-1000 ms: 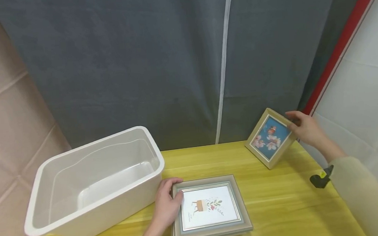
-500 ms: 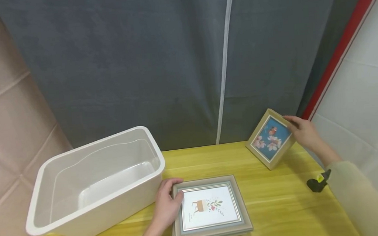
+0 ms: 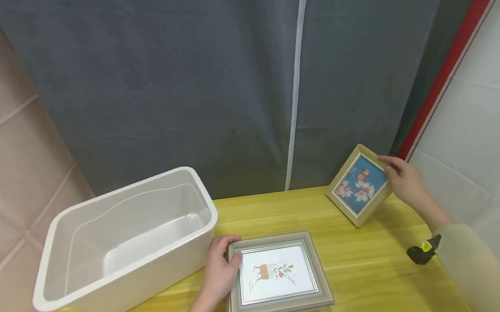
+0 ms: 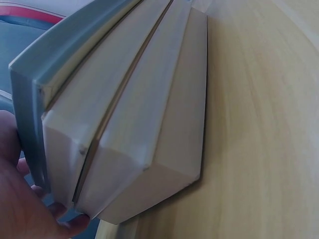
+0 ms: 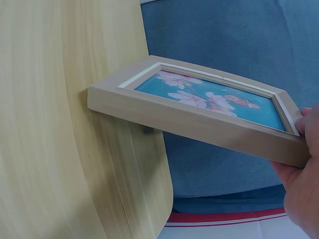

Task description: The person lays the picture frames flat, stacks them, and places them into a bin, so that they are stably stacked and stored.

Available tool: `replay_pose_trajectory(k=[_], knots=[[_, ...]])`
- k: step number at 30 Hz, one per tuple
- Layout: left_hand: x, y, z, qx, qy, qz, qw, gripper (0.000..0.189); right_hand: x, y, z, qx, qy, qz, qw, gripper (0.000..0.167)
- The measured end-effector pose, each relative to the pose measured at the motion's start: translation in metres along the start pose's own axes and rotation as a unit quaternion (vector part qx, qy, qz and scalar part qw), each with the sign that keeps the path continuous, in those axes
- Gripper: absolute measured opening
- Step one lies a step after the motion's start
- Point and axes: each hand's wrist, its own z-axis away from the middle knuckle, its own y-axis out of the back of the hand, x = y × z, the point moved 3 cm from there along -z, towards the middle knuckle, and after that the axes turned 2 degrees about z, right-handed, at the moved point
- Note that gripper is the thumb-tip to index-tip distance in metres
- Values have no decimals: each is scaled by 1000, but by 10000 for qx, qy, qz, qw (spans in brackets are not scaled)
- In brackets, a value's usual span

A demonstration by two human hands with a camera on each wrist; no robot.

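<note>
A beige picture frame (image 3: 359,185) with pink blossoms on blue stands tilted on one edge near the table's back right. My right hand (image 3: 406,181) pinches its upper right edge, thumb on the front; the right wrist view shows the same blossom frame (image 5: 199,112) with fingers behind it. Nearer the front lies a stack of picture frames (image 3: 278,273), the top one holding a plant drawing. My left hand (image 3: 221,267) holds the stack's left side, thumb on the top face. In the left wrist view, fingertips touch the sides of the stacked frames (image 4: 124,114).
A white plastic bin (image 3: 196,251) stands on the left of the yellow wood-grain table (image 3: 374,273), close beside the stack. A grey curtain (image 3: 174,93) hangs behind the table. A white panel with a red border (image 3: 458,51) stands at the right.
My right hand has come down slightly and taken hold of the blossom frame's edge. That frame has shifted a little to the right. My left hand and the stack stay put.
</note>
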Motion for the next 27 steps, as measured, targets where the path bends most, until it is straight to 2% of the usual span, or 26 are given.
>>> replay_pose_trajectory(k=[4,11,17,21,27], knots=[[1,2,1,78,-129,51,9999,35,-3,3,4,213,-78,-4,9997,39],[9,8,5,301,-698,-134,9970,38,-16,13,15,339,-373,-244,9984,41],[16,13,7,400,-890,-202,9950,41,-30,24,29,565,-489,-553,9957,45],[19,15,8,439,-980,-152,9941,41,-41,30,36,760,-469,-771,9930,43],[27,16,11,437,-1150,-8,9924,43,-60,37,47,754,-277,-878,9929,40]])
